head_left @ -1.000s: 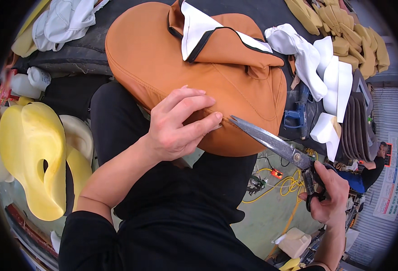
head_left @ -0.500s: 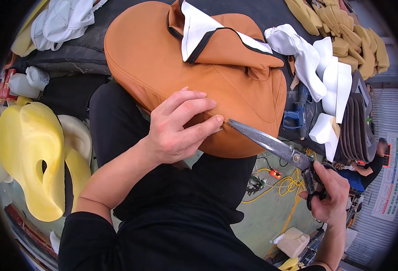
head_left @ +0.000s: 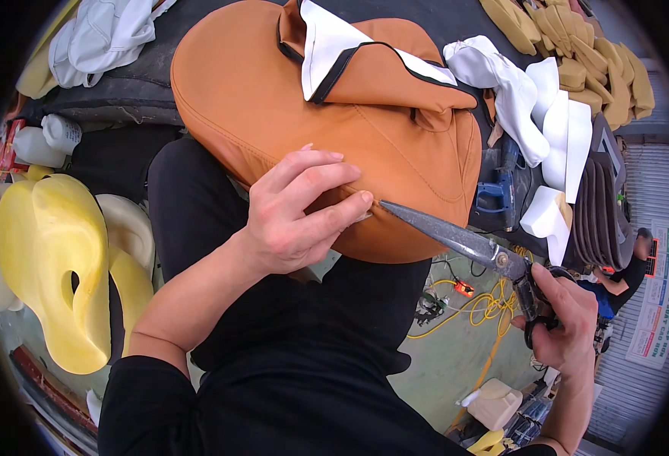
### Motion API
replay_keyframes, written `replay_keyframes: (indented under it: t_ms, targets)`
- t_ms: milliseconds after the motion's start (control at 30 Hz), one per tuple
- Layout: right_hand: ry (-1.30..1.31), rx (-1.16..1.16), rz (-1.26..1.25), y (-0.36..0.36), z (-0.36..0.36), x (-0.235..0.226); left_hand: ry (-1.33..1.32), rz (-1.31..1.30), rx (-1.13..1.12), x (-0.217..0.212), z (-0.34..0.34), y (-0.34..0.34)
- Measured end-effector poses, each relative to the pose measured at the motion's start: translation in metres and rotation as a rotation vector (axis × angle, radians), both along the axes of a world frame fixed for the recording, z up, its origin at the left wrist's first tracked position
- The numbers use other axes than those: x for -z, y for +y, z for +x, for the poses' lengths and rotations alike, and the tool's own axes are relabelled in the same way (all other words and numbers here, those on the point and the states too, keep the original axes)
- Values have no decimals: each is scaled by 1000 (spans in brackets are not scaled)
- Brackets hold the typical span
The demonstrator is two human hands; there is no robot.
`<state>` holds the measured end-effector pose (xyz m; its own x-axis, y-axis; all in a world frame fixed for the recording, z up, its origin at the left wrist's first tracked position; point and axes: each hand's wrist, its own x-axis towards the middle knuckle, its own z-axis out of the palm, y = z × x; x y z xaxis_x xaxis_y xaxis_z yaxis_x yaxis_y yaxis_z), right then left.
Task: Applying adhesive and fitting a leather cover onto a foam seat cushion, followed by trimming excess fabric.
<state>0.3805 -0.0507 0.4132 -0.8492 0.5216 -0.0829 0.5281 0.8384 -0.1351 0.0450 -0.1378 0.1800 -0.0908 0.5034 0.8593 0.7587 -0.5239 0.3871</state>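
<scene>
Across my lap and the dark bench lies a padded seat with a tan-brown leather-like cover point(head_left: 251, 91). My left hand point(head_left: 300, 209) pinches the cover along its stitched side seam, thumb and forefinger close together. Right beside those fingertips are the tips of a pair of worn metal scissors point(head_left: 456, 237), at the seam. The blades look nearly closed. My right hand point(head_left: 566, 319) grips the black scissor handles at the right. On top of the seat, a flap of the cover is folded back, showing its white underside point(head_left: 325, 53) and black edging. Any thread at the scissor tips is too small to see.
Yellow moulded foam pads point(head_left: 49, 258) stand at the left, below white jugs point(head_left: 42, 143). White cover pieces point(head_left: 494, 87), a blue tool point(head_left: 494, 199) and stacked dark pads point(head_left: 600, 216) lie at the right. A yellow cord point(head_left: 490, 308) coils on the floor. Another person point(head_left: 627, 277) is at far right.
My right hand has shifted slightly to the right, and the scissors have turned a little, tips still at the seam. My left hand keeps nearly the same place on the cover.
</scene>
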Motion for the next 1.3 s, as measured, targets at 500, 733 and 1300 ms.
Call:
replay_keyframes:
  t_ms: [500,733,1300]
  targets:
    - [62,355,-262,-7,13,3,1,-30,2,2,2,-3]
    - [90,278,-223,-8,12,3,-9,-39,19,0,2,-3]
    - [23,242,-249,3,-10,-11,-52,-34,35,2,4,-2]
